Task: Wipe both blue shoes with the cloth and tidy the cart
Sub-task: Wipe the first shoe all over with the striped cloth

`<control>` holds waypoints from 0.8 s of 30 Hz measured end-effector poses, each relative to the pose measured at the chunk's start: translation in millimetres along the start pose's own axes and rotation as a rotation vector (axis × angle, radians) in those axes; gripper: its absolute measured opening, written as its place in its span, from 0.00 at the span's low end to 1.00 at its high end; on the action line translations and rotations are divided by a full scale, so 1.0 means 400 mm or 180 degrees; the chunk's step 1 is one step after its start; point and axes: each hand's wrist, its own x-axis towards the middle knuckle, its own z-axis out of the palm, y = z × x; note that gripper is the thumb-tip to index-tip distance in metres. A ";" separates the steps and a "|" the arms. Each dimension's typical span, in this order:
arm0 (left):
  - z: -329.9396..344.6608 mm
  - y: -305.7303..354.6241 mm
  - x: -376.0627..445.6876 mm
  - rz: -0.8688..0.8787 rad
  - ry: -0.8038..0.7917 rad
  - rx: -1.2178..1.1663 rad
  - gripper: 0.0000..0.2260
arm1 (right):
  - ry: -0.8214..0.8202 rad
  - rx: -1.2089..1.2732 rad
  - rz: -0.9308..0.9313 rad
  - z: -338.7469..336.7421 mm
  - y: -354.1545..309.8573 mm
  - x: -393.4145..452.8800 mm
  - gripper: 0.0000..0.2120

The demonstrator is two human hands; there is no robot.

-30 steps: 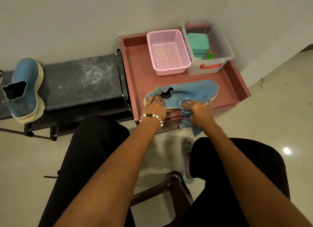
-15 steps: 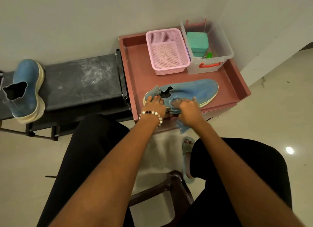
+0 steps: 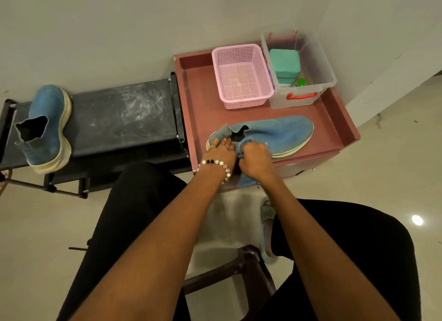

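Fingers (image 3: 257, 146) of right hand (image 3: 255, 160) around cloth (image 3: 246, 180), against shoe (image 3: 279, 134)

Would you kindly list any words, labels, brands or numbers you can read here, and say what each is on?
None can be read.
Shoe on the cart: no brand or label shows.
Shoe on the bench: no marking shows.
Pink basket: plain mesh, no text.
Clear box and the green case in it: no readable print; a dark strip on the box's left wall is too small to tell.
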 end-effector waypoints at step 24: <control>0.018 -0.003 -0.003 0.0029 0.0252 0.0040 0.35 | 0.0010 -0.1204 -0.0530 -0.035 0.137 0.003 0.25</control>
